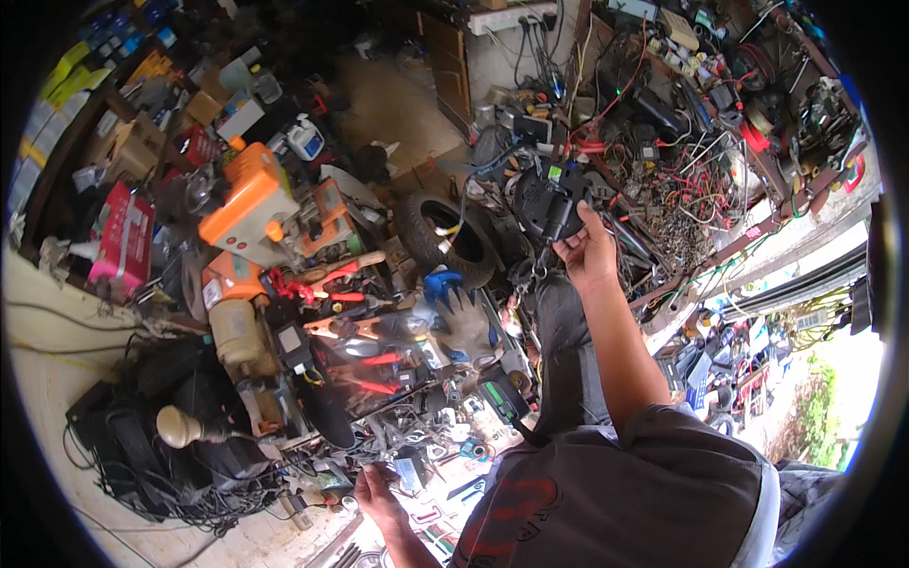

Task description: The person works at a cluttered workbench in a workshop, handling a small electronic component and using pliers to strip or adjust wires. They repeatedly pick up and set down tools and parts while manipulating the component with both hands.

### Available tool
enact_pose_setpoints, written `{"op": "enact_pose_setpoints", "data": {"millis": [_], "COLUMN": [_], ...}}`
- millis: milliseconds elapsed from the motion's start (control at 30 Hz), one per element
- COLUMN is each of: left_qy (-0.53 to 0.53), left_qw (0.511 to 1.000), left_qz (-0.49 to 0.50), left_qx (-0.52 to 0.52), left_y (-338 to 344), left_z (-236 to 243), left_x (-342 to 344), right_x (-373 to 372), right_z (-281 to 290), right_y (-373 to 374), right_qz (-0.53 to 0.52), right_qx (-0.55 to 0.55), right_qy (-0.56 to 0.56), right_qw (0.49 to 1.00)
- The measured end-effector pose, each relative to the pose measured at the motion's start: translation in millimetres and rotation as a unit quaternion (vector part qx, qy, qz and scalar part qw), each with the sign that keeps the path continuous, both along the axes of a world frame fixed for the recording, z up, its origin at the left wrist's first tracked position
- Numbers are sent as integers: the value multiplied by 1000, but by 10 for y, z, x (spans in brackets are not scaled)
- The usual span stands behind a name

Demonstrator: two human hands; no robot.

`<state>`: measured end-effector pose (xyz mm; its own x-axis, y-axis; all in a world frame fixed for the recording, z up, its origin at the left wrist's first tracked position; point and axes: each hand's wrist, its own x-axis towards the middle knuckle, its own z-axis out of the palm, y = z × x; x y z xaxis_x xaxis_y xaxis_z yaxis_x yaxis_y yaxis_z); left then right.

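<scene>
In my right hand (592, 251) I hold a round black plastic device (546, 203) by its edge, up over the clutter at the right of centre. Its face has a raised bar across it and a small green-yellow sticker. A cable with white connectors (445, 237) hangs to the left of the device. My left hand (377, 498) is low, over the near edge of a bench strewn with small parts (431, 440). Its fingers are drawn together; what lies between them, if anything, is too small to make out.
Pliers and clamps with red and orange handles (355, 328) and grey-blue work gloves (464, 327) lie left of centre. Behind them stand an orange and grey machine (248, 204) and a tyre (453, 239). Tangled wires (705, 180) fill the right bench; a black bag (161, 426) sits at left.
</scene>
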<state>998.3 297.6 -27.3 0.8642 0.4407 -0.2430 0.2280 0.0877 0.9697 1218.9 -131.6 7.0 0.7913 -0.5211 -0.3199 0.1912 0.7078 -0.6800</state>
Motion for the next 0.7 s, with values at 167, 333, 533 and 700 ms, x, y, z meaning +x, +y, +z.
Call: {"op": "enact_pose_setpoints", "data": {"millis": [167,333,533,700], "left_qy": [-26,-83,-69,27], "left_qw": [998,982,932,918], "left_qz": [-64,-169,-341,-393], "left_qx": [8,5,-101,-53], "left_y": [-514,-1171,-1525,-1441], "left_z": [125,213,158,130], "left_x": [695,1322,1744,1734], "right_x": [-21,-137,-153,0], "right_z": [-389,-383,-208,-341], "right_y": [-65,-218,-129,-27], "right_qz": [15,154,433,533], "right_qx": [10,-194,-268,-328], "right_qy": [74,56,63,89], "right_qw": [997,967,858,775]}}
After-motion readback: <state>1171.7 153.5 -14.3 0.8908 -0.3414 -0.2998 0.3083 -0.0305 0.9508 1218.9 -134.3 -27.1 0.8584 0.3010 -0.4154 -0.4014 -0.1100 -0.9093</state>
